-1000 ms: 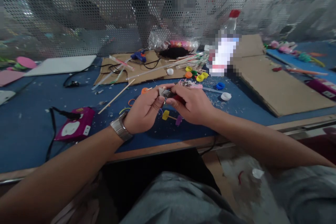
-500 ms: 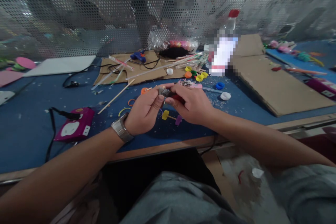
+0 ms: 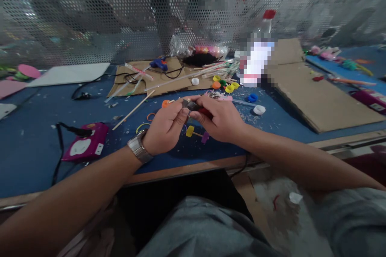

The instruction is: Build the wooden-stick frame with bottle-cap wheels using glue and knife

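My right hand (image 3: 221,118) is closed around the red handle of a dark metal tool (image 3: 191,105), which looks like pliers. The tool's head points left, to my left hand (image 3: 165,126), whose thumb and fingers are pinched at its tip. What the left fingers hold is too small and hidden to make out. Just below the hands, a yellow cap (image 3: 189,131) and a purple cap (image 3: 205,137) sit at the two ends of a short stick. An orange cap (image 3: 165,103) lies behind my left hand.
A magenta box (image 3: 87,142) with a black cable stands at the left. A wooden stick (image 3: 134,110), a blue glue gun (image 3: 159,63), coloured caps (image 3: 229,88) and straws lie farther back. Cardboard (image 3: 325,100) covers the right; a bottle (image 3: 265,27) stands behind.
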A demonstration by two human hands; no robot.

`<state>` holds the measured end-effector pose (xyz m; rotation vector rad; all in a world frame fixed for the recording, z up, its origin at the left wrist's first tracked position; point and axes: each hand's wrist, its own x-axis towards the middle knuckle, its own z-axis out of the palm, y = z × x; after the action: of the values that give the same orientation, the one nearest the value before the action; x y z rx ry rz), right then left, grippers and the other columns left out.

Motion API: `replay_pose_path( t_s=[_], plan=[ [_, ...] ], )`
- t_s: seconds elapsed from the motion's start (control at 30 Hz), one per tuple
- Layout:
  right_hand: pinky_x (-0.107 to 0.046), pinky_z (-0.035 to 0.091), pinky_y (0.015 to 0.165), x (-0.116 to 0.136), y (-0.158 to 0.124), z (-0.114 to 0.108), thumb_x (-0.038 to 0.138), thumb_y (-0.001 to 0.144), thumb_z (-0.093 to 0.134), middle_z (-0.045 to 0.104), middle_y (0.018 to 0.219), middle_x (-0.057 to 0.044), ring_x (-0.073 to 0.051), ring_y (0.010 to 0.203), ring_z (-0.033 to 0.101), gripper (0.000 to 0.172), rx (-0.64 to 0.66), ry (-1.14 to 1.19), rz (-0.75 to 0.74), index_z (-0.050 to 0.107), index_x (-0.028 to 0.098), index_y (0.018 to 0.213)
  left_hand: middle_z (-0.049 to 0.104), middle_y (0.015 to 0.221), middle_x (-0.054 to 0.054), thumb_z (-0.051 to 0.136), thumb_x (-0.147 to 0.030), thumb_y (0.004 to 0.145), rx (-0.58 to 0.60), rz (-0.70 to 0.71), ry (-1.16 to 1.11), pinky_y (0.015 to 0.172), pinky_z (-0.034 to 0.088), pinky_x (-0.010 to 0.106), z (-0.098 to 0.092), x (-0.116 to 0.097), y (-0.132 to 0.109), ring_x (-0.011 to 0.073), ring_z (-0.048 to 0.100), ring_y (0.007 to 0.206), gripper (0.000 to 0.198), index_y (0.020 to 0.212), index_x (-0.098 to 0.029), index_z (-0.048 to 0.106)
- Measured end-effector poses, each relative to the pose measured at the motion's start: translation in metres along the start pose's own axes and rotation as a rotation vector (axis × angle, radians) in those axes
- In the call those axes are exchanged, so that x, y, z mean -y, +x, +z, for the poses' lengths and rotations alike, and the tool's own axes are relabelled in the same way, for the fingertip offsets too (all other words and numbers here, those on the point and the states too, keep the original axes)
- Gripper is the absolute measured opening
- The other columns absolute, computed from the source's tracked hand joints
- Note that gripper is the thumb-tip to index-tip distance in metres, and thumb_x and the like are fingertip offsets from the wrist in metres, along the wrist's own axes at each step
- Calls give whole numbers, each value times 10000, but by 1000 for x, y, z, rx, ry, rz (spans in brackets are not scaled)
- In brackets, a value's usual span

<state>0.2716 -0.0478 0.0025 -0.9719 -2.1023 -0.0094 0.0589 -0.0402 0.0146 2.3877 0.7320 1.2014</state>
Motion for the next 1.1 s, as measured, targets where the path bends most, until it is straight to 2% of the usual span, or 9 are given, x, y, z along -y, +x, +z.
replay_pose_path(
  t_s=[0.17, 0.4, 0.5, 0.57, 0.63, 0.7, 0.8, 0.9, 1.1],
  plan=[
    [-312, 319, 619, 0, 0, 0, 614, 1146, 453, 715, 776, -22, -172, 664, 629, 469, -7, 4, -2, 609, 219, 947, 722, 863, 39, 422, -375, 1187, 9, 14, -23, 1052, 587, 394, 0, -1, 1, 216, 728, 884, 423, 1345, -166, 754],
    [-309, 346, 619, 0, 0, 0, 593, 1144, 485, 764, 831, -31, -167, 678, 655, 452, -14, 37, -4, 646, 207, 973, 652, 788, 10, 426, -368, 1186, -4, -3, -19, 984, 586, 372, 0, -1, 0, 191, 653, 776, 411, 1302, -163, 762],
    [-310, 382, 650, 1, 0, 0, 602, 1142, 487, 810, 934, -54, -183, 746, 701, 453, 4, 72, 25, 683, 203, 1060, 638, 752, 9, 448, -434, 1181, -34, -34, -29, 773, 557, 316, 2, 3, -1, 170, 594, 691, 432, 1031, -180, 763],
    [-310, 400, 672, 3, 0, 0, 595, 1141, 501, 828, 1001, -58, -190, 779, 718, 434, 13, 101, 47, 697, 208, 1150, 624, 739, 12, 465, -466, 1174, -55, -52, -46, 659, 492, 292, 3, 5, -2, 152, 553, 649, 479, 852, -187, 684],
    [-311, 403, 689, 3, 0, 0, 573, 1140, 522, 831, 1023, -53, -189, 790, 719, 402, 16, 122, 49, 695, 215, 1201, 609, 729, 12, 470, -486, 1171, -69, -60, -65, 627, 460, 291, 4, 6, -3, 147, 541, 640, 504, 803, -190, 645],
    [-313, 388, 685, 2, 0, -1, 562, 1140, 529, 816, 985, -50, -185, 772, 698, 388, 6, 125, 43, 689, 209, 1169, 612, 737, 11, 470, -506, 1170, -70, -65, -88, 623, 460, 291, 6, 6, -3, 144, 538, 639, 491, 875, -186, 698],
    [-318, 347, 651, 0, 2, -2, 610, 1133, 500, 737, 829, -34, -173, 690, 613, 449, -13, 103, 68, 655, 203, 1027, 609, 735, 4, 465, -532, 1169, -58, -108, -153, 625, 475, 288, 6, 5, -3, 145, 536, 638, 477, 1129, -185, 790],
    [-315, 316, 625, -3, 4, -5, 659, 1124, 475, 628, 716, 2, -156, 623, 515, 496, -13, 113, 91, 608, 212, 955, 583, 722, 1, 486, -565, 1155, -56, -208, -258, 647, 489, 301, 7, 7, -5, 155, 530, 649, 508, 1329, -193, 786],
    [-307, 307, 623, -3, 5, -6, 595, 1125, 495, 542, 689, 25, -142, 600, 441, 433, -6, 140, 43, 546, 226, 906, 532, 755, -5, 597, -557, 1110, -74, -309, -553, 664, 503, 297, 11, 15, -6, 155, 504, 681, 488, 1423, -217, 754]
  ],
)
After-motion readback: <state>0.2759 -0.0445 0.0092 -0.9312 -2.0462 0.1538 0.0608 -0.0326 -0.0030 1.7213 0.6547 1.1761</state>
